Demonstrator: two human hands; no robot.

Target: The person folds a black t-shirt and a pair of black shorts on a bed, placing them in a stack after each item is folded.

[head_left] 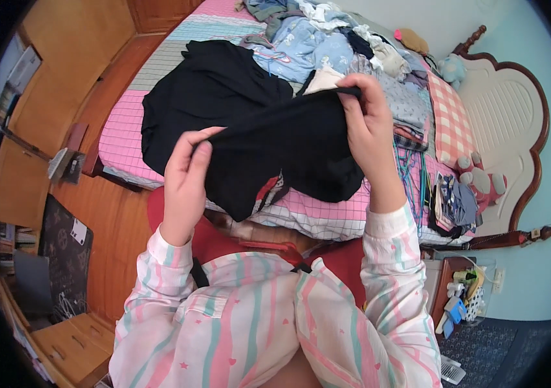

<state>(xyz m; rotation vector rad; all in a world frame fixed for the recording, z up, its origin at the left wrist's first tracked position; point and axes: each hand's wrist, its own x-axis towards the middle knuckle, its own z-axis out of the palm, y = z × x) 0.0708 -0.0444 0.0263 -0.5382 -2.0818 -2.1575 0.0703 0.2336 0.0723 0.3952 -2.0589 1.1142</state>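
The black garment (288, 149) is held up at the bed's (123, 132) near side, its top edge drawn between 2 pinches — left hand (185, 174) at one end, right hand (372, 129) at the other, both gripping cloth. The step looks like straightening that edge; the next move calls for 2 level grips. Beyond, more black cloth (214, 90) lies beside heaped clothes (304, 42).

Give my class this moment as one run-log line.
left hand: pinching black garment | right hand: pinching same garment | garment print: red and white | beyond: more black cloth on bed
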